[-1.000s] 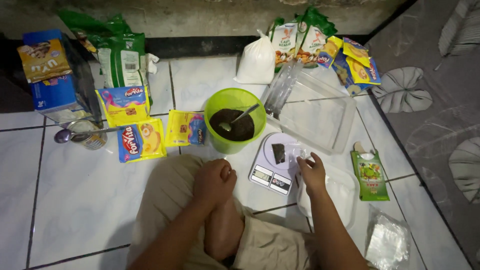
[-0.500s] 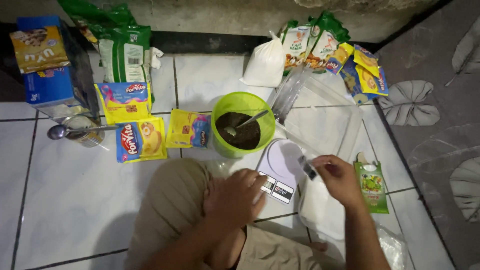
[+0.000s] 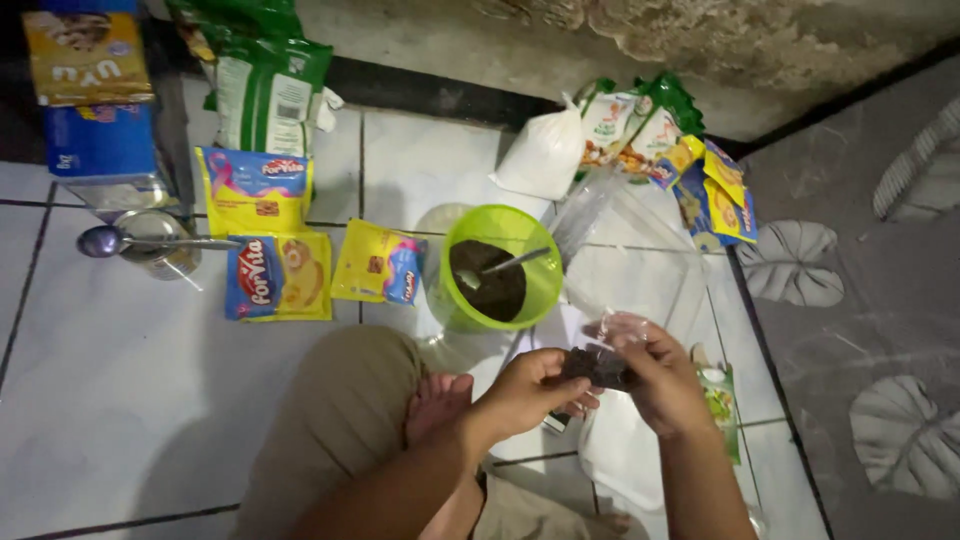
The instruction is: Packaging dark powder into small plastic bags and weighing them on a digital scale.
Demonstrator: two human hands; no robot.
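The person sits cross-legged on a white tiled floor (image 3: 120,400), everything laid in an arc within arm's reach, probably so nothing needs a stretch.

Largest first: one clear plastic tub (image 3: 640,275) lies at about 1 o'clock from the hands, close in. One green bag (image 3: 265,75) stands far off at 11 o'clock beside a stack of two boxes (image 3: 90,95), one yellow on one blue. One green bowl (image 3: 502,266) sits at 11 o'clock just beyond the hands, holding a dark mix with one spoon (image 3: 500,266) leaning on its rim, handle toward the tub. One white tied bag (image 3: 545,155) and a cluster of small packets (image 3: 690,165), too overlapped to count, rest at 12 to 1 o'clock against the wall. Three yellow sachets (image 3: 280,275) lie flat at 10 o'clock. One tin can (image 3: 150,245), a second spoon laid across its mouth, is at 9 o'clock.

Both hands meet over the lap: the left hand (image 3: 525,390) and the right hand (image 3: 665,385) are each closed by the fingertips on one small clear pouch (image 3: 600,362) with something dark inside, held up between them. One green carton (image 3: 718,400) lies just right of the right wrist.
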